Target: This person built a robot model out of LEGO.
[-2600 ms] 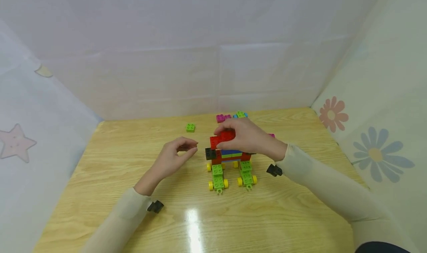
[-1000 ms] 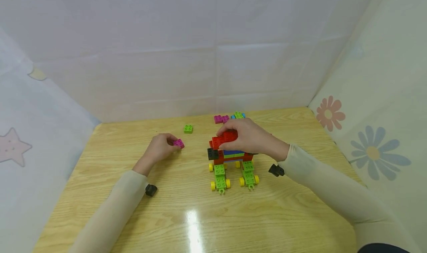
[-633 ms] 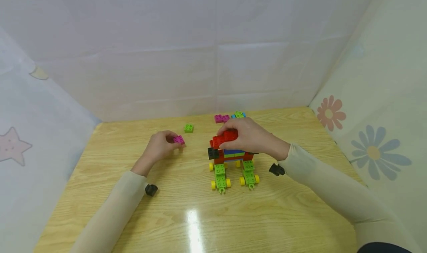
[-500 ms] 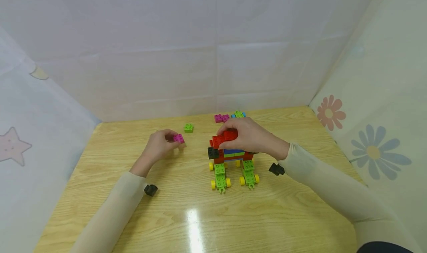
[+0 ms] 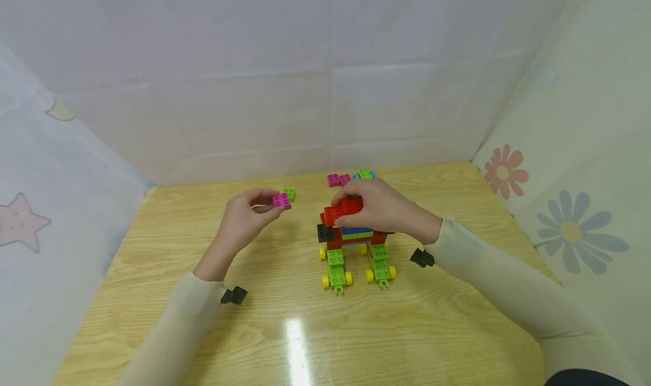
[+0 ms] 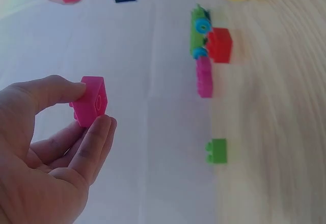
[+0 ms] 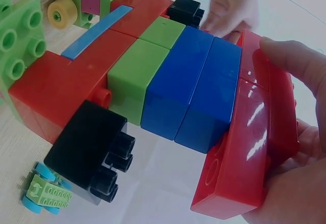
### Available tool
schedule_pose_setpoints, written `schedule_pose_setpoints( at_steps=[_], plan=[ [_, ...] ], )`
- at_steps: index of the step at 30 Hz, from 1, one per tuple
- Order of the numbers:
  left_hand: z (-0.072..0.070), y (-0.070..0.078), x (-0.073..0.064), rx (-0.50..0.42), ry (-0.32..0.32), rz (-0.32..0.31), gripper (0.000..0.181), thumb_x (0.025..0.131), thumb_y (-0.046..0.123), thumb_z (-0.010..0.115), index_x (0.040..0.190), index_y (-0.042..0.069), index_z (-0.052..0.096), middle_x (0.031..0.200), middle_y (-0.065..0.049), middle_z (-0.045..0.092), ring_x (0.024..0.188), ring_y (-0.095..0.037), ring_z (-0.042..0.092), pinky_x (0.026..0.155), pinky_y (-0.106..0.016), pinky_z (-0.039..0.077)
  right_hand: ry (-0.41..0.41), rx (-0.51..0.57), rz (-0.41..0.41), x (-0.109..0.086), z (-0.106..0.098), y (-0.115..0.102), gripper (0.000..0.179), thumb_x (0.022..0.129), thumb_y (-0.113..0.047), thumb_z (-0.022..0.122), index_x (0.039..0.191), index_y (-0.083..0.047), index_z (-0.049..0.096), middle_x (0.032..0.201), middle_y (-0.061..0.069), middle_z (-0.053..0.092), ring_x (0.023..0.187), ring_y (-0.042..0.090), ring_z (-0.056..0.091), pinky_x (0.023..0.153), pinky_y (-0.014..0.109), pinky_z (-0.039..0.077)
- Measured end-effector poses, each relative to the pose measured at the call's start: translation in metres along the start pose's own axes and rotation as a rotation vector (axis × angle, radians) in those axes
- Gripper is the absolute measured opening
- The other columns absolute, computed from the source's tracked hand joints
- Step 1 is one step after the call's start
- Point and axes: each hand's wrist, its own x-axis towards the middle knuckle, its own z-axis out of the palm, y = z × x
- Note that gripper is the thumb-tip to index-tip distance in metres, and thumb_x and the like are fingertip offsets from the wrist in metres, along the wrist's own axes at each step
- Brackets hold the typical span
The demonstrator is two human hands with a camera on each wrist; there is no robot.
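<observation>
My left hand pinches a pink toy brick between thumb and fingers, raised above the table. To the right stands a brick-built model with green legs and yellow wheels. Its body stacks red, green and blue bricks, with black bricks sticking out at the ends. Over the top red bricks my right hand curls its thumb and fingers, and it hides part of the model in the head view. The pink brick is apart from the model.
A loose green brick lies just behind the left hand. Pink bricks and a small green piece with blue wheels lie near the table's back edge. A red brick is beside them. Patterned sheets surround the wooden table.
My left hand, bare-fingered at first, has picked up the pink brick at the left and lifted it up and rightward, partly covering the green brick. My right hand stays on the red bricks.
</observation>
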Motion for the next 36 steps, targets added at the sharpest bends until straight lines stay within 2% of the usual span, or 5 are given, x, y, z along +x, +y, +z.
schedule_pose_setpoints(
  at_steps=[5,12,18,27,36],
  plan=[
    [0.001,0.019,-0.010,-0.116,-0.013,0.008,0.046,0.101,0.017,0.085,0.144,0.010,0.072,0.137,-0.016,0.074,0.126,-0.034,0.079,0.093,-0.026,0.068,-0.006,0.003,0.012,-0.001,-0.001,-0.001,0.040,0.098,-0.037,0.088,0.133,-0.021,0.079,0.135,-0.002,0.078,0.111,0.020,0.070,0.095,0.040,0.062],
    [0.006,0.042,-0.022,-0.206,-0.043,0.049,0.045,0.100,0.010,0.085,0.143,0.008,0.073,0.138,-0.018,0.073,0.125,-0.036,0.079,0.093,-0.023,0.067,-0.014,-0.003,0.001,-0.001,0.000,-0.001,0.041,0.097,-0.039,0.088,0.133,-0.021,0.079,0.132,-0.002,0.079,0.106,0.018,0.071,0.092,0.039,0.062],
    [0.016,0.060,-0.029,-0.272,-0.072,0.098,0.044,0.100,0.006,0.084,0.143,0.002,0.072,0.137,-0.020,0.073,0.125,-0.040,0.077,0.095,-0.023,0.066,-0.008,-0.012,-0.012,0.000,0.001,0.000,0.040,0.097,-0.038,0.088,0.131,-0.020,0.080,0.130,-0.001,0.080,0.102,0.017,0.071,0.088,0.037,0.062],
    [0.035,0.071,-0.029,-0.261,-0.064,0.135,0.039,0.100,0.011,0.085,0.137,0.003,0.075,0.129,-0.019,0.077,0.116,-0.035,0.081,0.095,-0.024,0.067,-0.009,-0.012,-0.014,0.002,0.002,0.000,0.042,0.097,-0.039,0.088,0.133,-0.017,0.079,0.129,0.001,0.080,0.098,0.017,0.071,0.083,0.034,0.062],
    [0.041,0.073,-0.025,-0.209,-0.085,0.141,0.037,0.100,0.013,0.086,0.135,0.005,0.077,0.127,-0.018,0.078,0.113,-0.035,0.082,0.091,-0.027,0.068,-0.006,-0.037,-0.025,0.004,0.004,0.002,0.046,0.097,-0.040,0.088,0.136,-0.016,0.079,0.134,0.001,0.079,0.104,0.018,0.070,0.087,0.034,0.063]
  ],
)
